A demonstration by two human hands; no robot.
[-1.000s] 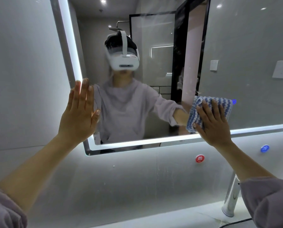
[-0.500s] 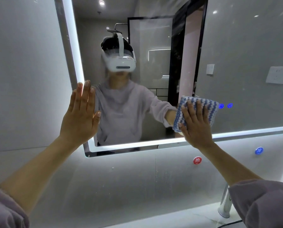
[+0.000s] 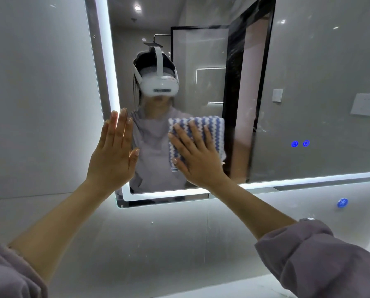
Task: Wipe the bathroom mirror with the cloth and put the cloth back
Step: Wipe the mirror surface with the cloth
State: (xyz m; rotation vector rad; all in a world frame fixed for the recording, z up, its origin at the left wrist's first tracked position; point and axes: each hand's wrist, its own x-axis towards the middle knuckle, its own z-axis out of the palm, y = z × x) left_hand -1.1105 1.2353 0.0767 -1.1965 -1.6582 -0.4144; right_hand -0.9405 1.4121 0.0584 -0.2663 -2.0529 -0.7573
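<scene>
Whereas a second ago the mirror [image 3: 308,72] carried the cloth [image 3: 210,127] further right along its bottom edge, the cloth now sits at the mirror's lower left. You are probably near the end of one bottom pass, and faint streaks higher up suggest more remain. Cloth: folded, blue-and-white zigzag weave, flat on the glass. Your right hand [image 3: 197,155] presses it, fingers straight and spread. Your left hand [image 3: 113,155], open, lies flat at the mirror's left edge.

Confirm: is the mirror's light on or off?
On. The mirror has a bright white strip glowing along its left and bottom edges, and two blue buttons shine on the glass.
</scene>
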